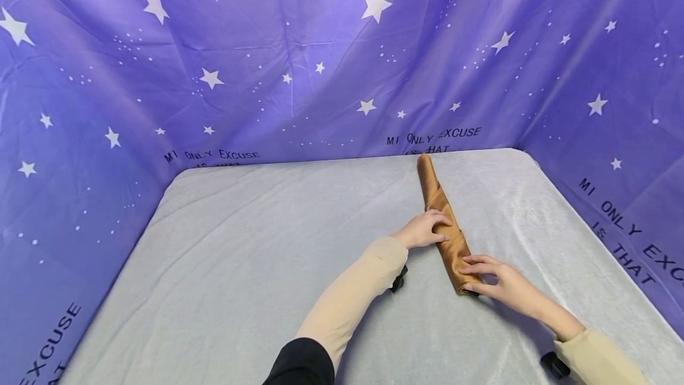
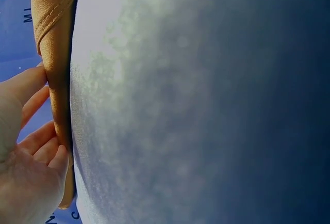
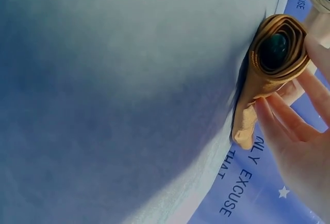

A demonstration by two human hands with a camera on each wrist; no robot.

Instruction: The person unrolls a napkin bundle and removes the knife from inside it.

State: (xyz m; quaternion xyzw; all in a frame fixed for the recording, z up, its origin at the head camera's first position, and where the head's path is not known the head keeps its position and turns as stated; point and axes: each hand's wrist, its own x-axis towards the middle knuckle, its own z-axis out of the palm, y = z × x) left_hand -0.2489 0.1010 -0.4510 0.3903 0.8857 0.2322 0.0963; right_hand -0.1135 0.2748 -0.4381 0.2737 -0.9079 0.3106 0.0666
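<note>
A shiny brown cloth (image 1: 455,252), rolled into a long tapering bundle, lies on the grey-covered table. My left hand (image 1: 424,229) holds the roll near its middle, thumb and bent fingers over the top. At the thicker near end my right hand (image 1: 504,284) grips it, the thumb by the end and the fingers along the side. In the right wrist view the cloth's layers wind around a dark green, rounded, glossy thing (image 3: 274,51); the rest of that thing is hidden inside. Stitching along a slanted cloth edge shows in the left wrist view.
The table (image 1: 256,242) is covered in pale grey plush fabric. Purple curtains (image 1: 299,46) with white stars and black lettering enclose its back and both sides. The roll's thin far end reaches the table's back edge.
</note>
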